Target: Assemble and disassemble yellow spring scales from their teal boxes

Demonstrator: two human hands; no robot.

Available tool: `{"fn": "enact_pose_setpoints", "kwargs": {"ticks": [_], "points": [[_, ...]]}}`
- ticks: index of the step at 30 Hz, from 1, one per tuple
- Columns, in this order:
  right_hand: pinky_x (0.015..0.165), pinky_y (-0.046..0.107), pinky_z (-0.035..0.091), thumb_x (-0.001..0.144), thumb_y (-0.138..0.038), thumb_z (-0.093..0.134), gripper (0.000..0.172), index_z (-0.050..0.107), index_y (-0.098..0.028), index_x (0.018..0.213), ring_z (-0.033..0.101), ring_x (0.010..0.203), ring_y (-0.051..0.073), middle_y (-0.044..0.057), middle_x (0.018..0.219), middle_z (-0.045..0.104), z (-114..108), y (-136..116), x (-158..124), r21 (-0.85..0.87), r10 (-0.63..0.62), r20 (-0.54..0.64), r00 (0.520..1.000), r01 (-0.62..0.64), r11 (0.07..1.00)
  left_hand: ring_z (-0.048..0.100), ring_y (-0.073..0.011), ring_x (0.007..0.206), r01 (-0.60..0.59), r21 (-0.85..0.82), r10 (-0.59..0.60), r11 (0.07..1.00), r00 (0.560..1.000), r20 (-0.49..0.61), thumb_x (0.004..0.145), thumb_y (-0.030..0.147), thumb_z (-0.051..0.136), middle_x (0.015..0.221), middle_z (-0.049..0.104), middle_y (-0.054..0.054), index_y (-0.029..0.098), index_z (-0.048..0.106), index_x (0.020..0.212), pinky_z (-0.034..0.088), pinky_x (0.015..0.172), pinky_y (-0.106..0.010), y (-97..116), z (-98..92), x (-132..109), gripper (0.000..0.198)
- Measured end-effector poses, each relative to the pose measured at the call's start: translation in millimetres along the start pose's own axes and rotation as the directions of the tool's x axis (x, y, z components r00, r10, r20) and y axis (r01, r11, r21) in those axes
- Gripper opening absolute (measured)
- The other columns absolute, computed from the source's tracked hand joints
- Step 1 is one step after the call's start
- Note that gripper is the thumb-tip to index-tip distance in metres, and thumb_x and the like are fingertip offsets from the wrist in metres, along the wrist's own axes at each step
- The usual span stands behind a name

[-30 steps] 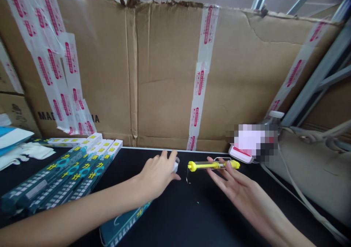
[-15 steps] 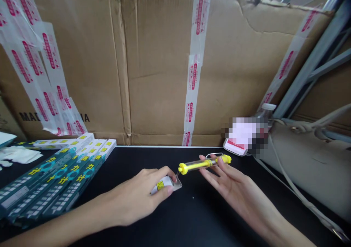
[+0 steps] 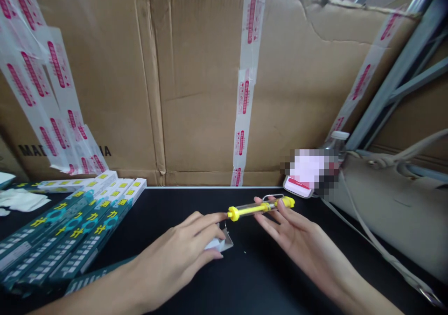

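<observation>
My left hand (image 3: pixel 175 254) lies low on the black tabletop, its fingers and thumb around a small white packet (image 3: pixel 220 244), much of which they hide. My right hand (image 3: pixel 301 233) holds a clear tube with yellow ends (image 3: pixel 250 210) across its fingers. A thin wire loop (image 3: pixel 272 196) stands beyond that tube, near my right fingers. The tube's left end sits just above the packet and my left fingertips, with a thin wire between them.
Long teal boxes with yellow labels (image 3: pixel 73 224) lie left of my hands, beside white cloth (image 3: pixel 21 200). Taped cardboard (image 3: pixel 203 95) stands along the black table's (image 3: pixel 266 277) far edge. A pixelated object (image 3: pixel 310 170), a bottle, a beige bag (image 3: pixel 392 203) and metal framing sit at right.
The view has dropped and shifted left. My left hand has come nearer with the packet, its fingers now straighter over it. My right hand and the tube have barely moved since the previous frame.
</observation>
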State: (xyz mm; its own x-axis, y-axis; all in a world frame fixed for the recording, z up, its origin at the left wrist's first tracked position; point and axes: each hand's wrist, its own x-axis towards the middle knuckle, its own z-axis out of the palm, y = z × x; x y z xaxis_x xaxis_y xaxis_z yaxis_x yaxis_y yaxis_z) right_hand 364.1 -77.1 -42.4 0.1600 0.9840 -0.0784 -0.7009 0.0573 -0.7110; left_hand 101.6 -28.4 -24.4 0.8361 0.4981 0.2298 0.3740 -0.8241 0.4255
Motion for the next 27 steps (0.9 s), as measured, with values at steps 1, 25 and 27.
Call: {"fn": "enact_pose_setpoints", "kwargs": {"ticks": [1,25,27], "points": [[0.099,0.035,0.063,0.089,-0.02,0.076,0.013,0.078,-0.011,0.099,0.069,0.122,0.029,0.015,0.117,0.078,0,-1,0,-0.001,-0.003,0.0,1.0,0.003,1.0,0.06,-0.0215,0.122,-0.007,-0.001,0.007,1.0,1.0,0.009,0.105,0.02,0.053,0.14,0.062,-0.002,0.027,0.059,0.125,0.053,0.105,-0.039,0,0.0,1,0.022],[0.097,0.035,0.063,0.085,-0.016,0.078,0.014,0.079,-0.014,0.099,0.074,0.114,0.029,0.015,0.118,0.079,11,3,-12,0.078,0.084,0.11,0.99,-0.092,0.993,0.062,-0.0193,0.107,-0.19,0.199,0.219,0.962,0.966,-0.139,0.087,-0.002,0.051,0.124,0.055,-0.006,0.032,0.069,0.113,0.057,0.085,-0.024,20,-9.7,-9,0.046],[0.099,0.038,0.063,0.085,-0.018,0.078,0.014,0.079,-0.013,0.098,0.073,0.115,0.031,0.016,0.117,0.08,11,2,-13,0.083,0.08,0.103,0.991,-0.089,0.993,0.061,-0.0172,0.102,-0.192,0.196,0.23,0.962,0.954,-0.191,0.089,0.003,0.053,0.122,0.057,-0.003,0.035,0.07,0.114,0.057,0.083,-0.021,20,-8.6,-10,0.044]]}}
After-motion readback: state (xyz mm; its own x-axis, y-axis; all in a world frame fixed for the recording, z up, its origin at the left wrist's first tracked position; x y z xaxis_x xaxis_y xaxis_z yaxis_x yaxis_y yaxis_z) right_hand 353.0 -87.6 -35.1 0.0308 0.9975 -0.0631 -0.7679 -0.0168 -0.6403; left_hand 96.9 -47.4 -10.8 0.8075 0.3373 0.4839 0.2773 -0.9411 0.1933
